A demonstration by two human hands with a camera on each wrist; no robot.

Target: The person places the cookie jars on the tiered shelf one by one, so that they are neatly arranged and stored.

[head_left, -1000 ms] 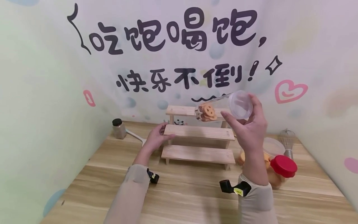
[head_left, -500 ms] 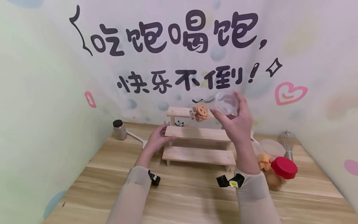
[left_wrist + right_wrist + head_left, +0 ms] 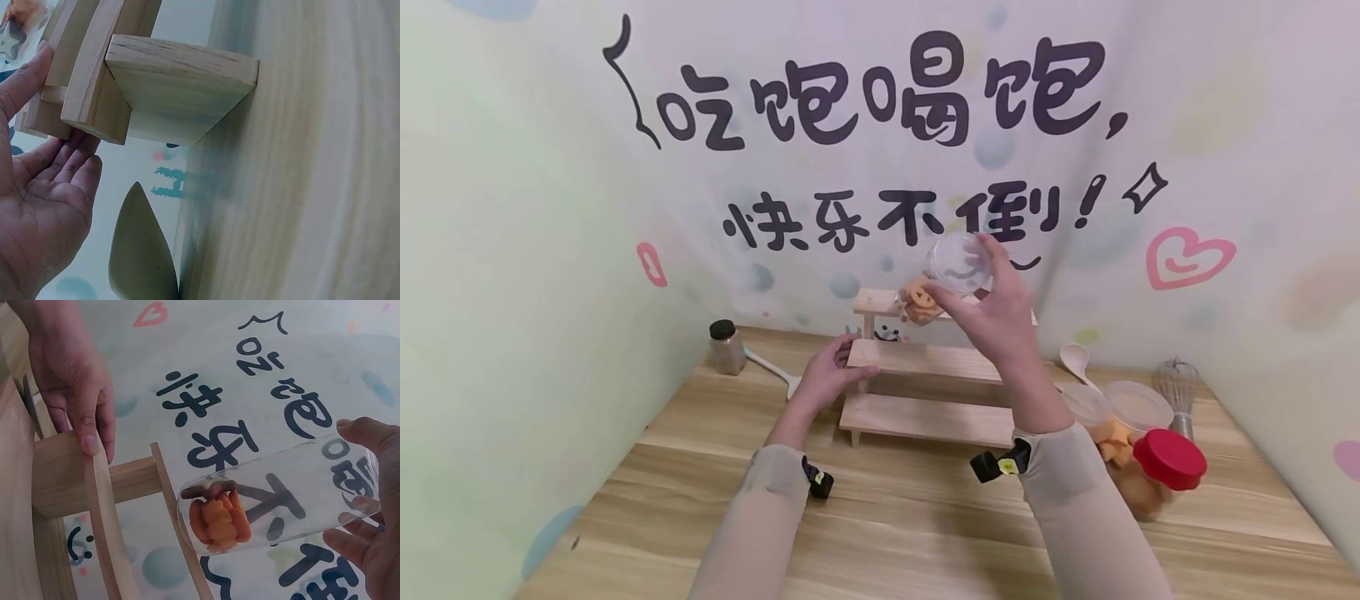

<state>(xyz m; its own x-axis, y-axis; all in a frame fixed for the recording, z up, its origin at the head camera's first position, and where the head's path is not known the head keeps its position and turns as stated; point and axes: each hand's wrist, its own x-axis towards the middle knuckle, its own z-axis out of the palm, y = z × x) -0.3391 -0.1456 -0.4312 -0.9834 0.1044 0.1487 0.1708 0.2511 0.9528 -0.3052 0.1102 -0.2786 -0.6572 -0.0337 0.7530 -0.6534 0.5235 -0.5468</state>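
My right hand grips a clear jar near its lidded end, thumb on one side and fingers on the other. Orange cookies and a brown star-shaped one lie at the jar's bottom end. Tilted on its side, the jar hangs over the top tier of a three-step wooden display rack; in the head view I cannot tell whether they touch. At the rack's left, my left hand holds the end of the middle tier, with its thumb on the board and its fingers behind and under it.
Right of the rack stand a red-lidded jar, clear-lidded containers, a white spoon and a whisk. On the left are a black-capped jar and a pale long-handled utensil. A printed wall closes the back.
My right hand has carried the jar leftward along the top tier and turned its lidded end more toward me. The white spoon has come into sight. My left hand stays on the rack.
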